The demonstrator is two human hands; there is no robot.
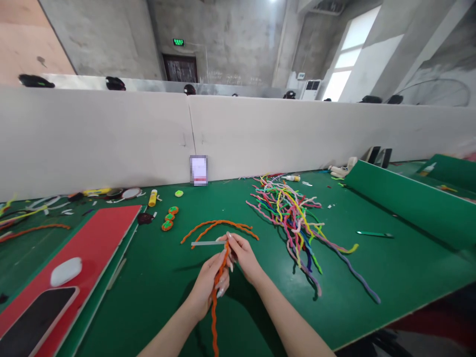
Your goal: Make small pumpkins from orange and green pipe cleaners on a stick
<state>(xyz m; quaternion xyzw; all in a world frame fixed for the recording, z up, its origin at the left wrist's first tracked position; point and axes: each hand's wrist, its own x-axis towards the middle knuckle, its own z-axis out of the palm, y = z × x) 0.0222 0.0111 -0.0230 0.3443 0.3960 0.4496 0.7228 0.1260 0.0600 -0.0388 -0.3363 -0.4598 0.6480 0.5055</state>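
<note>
My left hand [212, 278] is closed around a wavy orange pipe cleaner [214, 322], whose long tail hangs toward the near edge. Meeting it at the fingertips, my right hand [241, 253] pinches the top end of that pipe cleaner against a thin, pale translucent strip [207, 243]. The strip sticks out to the left, roughly level. How the orange end sits on the strip is hidden by my fingers. Just beyond my hands, more orange pipe cleaners [211, 224] lie in arcs. Three small orange coils with green centres [170, 217] rest in a row to the left.
A tangled pile of coloured pipe cleaners [293, 213] spreads on the right, near green-handled tweezers [375, 234]. On the left, a red board [100, 248] bears a white case [66, 271] and a phone [40, 320]. A glue stick [152, 198] stands by the white partition [148, 139].
</note>
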